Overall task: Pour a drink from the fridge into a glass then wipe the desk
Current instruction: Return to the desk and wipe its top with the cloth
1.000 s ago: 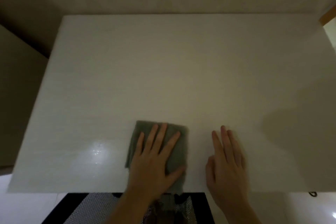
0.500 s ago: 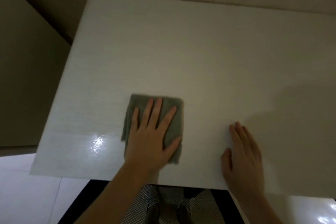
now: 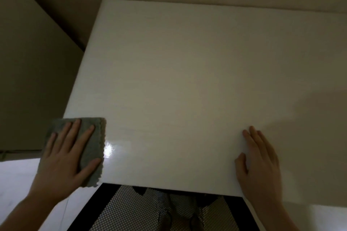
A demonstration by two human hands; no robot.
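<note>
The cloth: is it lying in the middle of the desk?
No, the grey cloth sits at the near left corner of the white desk, partly overhanging its left edge, pressed flat under the left hand.

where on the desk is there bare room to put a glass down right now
Nearly the whole white desk is bare: the wide stretch between the grey cloth at the near-left corner and the right hand near the front edge, and all of it back to the far edge. Only two spots are taken: the left hand pressing the cloth, and the right hand lying flat.
</note>
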